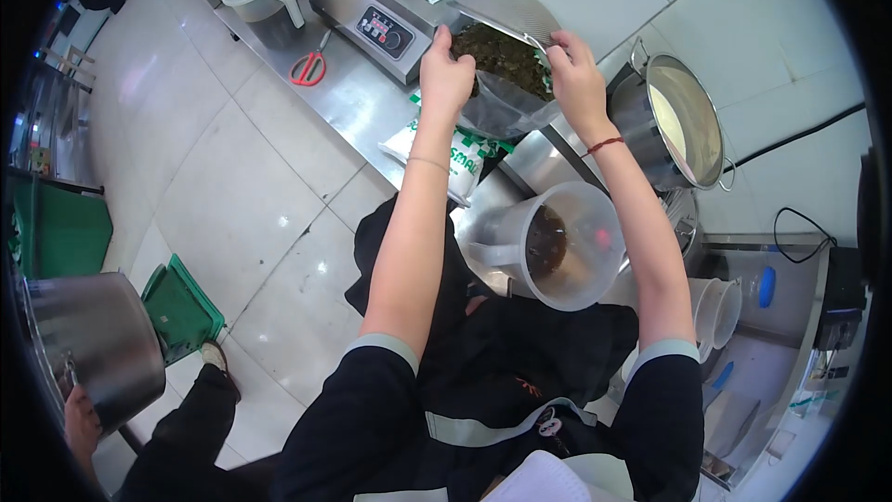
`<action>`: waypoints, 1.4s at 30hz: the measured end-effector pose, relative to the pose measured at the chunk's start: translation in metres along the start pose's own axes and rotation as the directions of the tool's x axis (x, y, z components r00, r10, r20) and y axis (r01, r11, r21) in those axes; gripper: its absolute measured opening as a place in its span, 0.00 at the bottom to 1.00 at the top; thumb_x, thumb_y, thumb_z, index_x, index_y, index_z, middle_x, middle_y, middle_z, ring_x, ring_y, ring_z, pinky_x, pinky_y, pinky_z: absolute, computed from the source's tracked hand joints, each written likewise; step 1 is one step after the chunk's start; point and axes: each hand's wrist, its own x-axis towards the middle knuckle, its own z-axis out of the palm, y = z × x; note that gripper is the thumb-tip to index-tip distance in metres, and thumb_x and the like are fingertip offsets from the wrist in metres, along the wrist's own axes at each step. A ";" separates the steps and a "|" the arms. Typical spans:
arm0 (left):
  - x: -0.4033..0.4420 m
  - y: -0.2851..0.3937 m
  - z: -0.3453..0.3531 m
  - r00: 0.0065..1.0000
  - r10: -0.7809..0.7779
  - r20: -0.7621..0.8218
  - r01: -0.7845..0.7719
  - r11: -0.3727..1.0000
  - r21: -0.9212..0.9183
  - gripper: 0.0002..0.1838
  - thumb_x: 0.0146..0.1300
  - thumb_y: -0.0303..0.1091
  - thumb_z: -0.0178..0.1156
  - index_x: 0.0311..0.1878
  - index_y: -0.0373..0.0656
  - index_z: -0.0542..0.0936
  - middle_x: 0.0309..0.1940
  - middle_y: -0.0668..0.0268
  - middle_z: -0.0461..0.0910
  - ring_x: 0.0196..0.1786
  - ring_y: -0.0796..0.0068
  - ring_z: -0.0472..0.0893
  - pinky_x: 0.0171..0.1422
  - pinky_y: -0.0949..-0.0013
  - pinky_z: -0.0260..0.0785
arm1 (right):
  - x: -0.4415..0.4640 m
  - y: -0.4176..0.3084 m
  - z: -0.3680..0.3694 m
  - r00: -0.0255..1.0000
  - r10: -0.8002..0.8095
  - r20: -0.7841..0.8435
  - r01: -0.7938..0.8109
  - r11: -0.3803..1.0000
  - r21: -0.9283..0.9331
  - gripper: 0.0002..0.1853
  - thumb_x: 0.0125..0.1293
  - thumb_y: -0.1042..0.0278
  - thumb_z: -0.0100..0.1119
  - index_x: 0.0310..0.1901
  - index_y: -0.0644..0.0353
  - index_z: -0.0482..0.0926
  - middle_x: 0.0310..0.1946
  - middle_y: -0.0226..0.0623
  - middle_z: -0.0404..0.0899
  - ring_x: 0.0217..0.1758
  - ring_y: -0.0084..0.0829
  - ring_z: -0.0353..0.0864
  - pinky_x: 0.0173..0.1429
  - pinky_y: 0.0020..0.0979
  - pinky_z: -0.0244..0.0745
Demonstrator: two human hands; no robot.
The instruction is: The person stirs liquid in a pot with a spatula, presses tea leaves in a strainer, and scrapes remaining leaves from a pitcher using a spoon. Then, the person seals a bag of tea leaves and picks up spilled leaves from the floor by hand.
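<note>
The 2 bare forearms reached forward and slightly inward from the wearer's body, elbows a little bent. Nearest them, between the arms, stood a plastic pitcher with brown liquid low inside; its side handle looked like the steady place to grip it, since the liquid could slosh if it tipped. Beyond it, a white-and-green packet lay on the metal counter, partly under the left forearm. Farther along the counter sat the clear plastic bag, its mouth open between the hands, with dark leaves heaped in it. The left hand was turned palm inward, thumb and forefinger drawn narrow on the bag's left edge. The right hand angled in from the other side, its fingers closed at the edge of the mesh strainer, which tilted over the leaves; whether they also pinched plastic, I could not tell. The bag's film looked thin, limp and perhaps slippery, and the leaves damp and fairly heavy, so the rim was good for holding the mouth apart, while lifting would want support underneath. The strainer seemed light and stiff, best taken by its firm rim or handle. Past the left hand lay red-handled scissors, near the cooker.
</note>
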 end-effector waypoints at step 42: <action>-0.003 -0.024 -0.030 0.951 -0.229 -0.207 0.222 0.973 -0.057 0.18 0.62 0.42 0.56 0.49 0.38 0.74 0.37 0.62 0.78 0.24 0.77 0.76 0.24 0.75 0.67 | -0.207 -0.002 -0.266 0.236 0.835 0.497 -0.050 -0.500 0.864 0.08 0.64 0.77 0.51 0.43 0.72 0.72 0.38 0.44 0.78 0.32 0.24 0.79 0.39 0.20 0.80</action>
